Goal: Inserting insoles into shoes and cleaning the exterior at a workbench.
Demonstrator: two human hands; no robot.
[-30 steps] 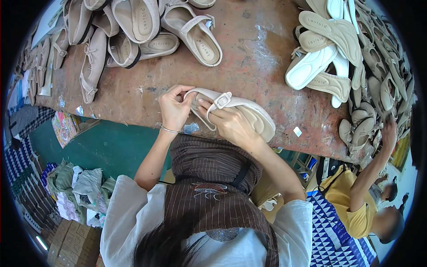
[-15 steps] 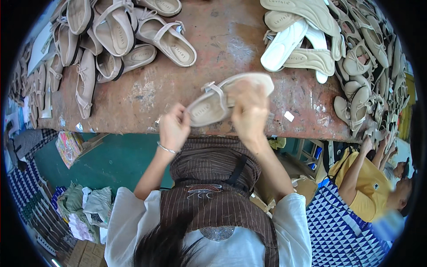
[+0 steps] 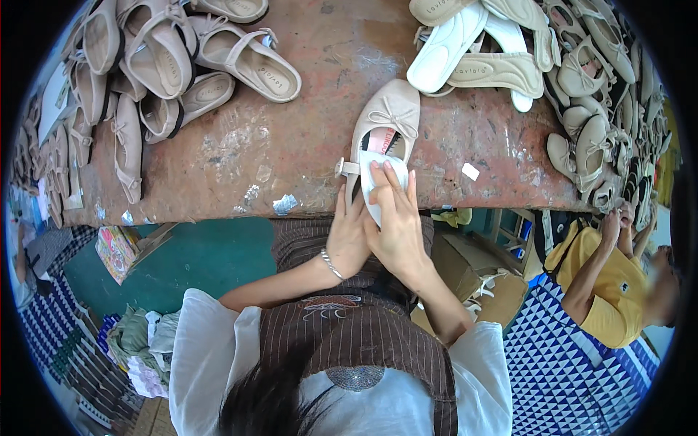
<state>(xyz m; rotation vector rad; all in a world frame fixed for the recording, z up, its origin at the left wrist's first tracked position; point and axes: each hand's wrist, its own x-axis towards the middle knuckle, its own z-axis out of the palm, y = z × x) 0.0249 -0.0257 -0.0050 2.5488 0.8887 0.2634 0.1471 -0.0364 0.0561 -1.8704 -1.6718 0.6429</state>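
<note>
In front of me a beige flat shoe (image 3: 392,109) with a small bow and a strap lies on the table, toe pointing away. Its opening shows a pinkish, printed inside toward the toe. My left hand (image 3: 347,236) holds it at the heel end, with the fingers partly hidden by the shoe and the other hand. Over the shoe's opening my right hand (image 3: 395,225) grips a white insole (image 3: 372,161), its fingers lying along the top. The insole's lower end is partly covered by that hand.
Beige shoes (image 3: 251,64) are heaped at the left. White and beige insoles (image 3: 447,47) lie at the back right, beside a large pile of shoes (image 3: 592,149). A white scrap (image 3: 470,171) rests nearby. At the far right, a person in a yellow shirt (image 3: 609,283) handles shoes.
The shoe has turned from slanting rightward to toe-away, and its opening now shows the pinkish inside. A white insole is now in my right hand. My left hand has moved right, to the heel.
</note>
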